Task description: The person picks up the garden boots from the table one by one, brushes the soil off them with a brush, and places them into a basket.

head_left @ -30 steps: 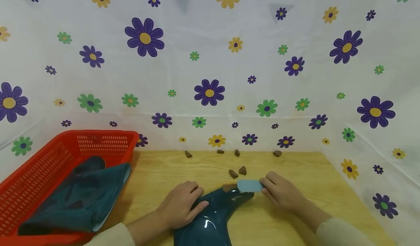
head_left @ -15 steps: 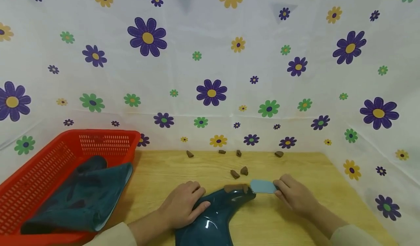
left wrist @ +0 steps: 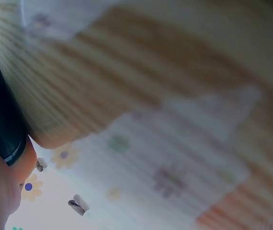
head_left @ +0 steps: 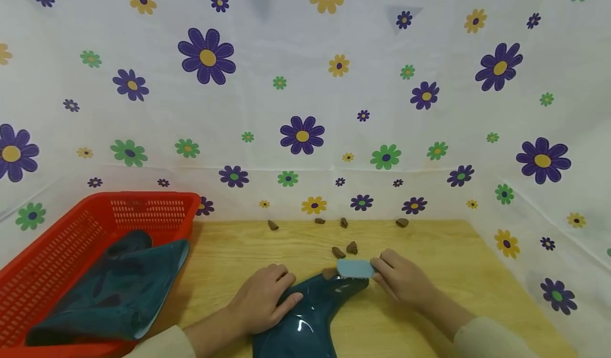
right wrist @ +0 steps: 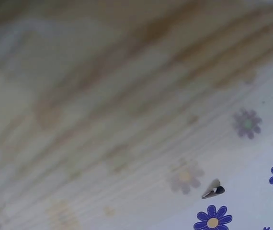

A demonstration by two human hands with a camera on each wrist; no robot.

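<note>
A glossy dark teal rubber boot (head_left: 305, 321) lies on the table, its near end cut off by the frame's bottom edge. My left hand (head_left: 260, 299) holds it from the left, thumb across its upper face and fingers at its far edge. In the left wrist view, the boot (left wrist: 0, 105) shows beside my fingers (left wrist: 2, 177). My right hand (head_left: 403, 278) pinches one end of a light-blue brush (head_left: 355, 269), which overlaps the boot's narrow right end. Brown mud (head_left: 329, 273) clings along that far edge, partly hidden behind the brush.
At the left stands a red perforated basket (head_left: 90, 209) with another dark teal boot (head_left: 110, 289) inside. Several brown lumps (head_left: 338, 252) lie on the wooden table (head_left: 238, 246) beyond the boot. A flower-print sheet (head_left: 267, 103) hangs behind and to the right.
The right hand has drawn the brush right to the end of the boot, then back left over the muddy edge. The left hand has stayed on the boot.
</note>
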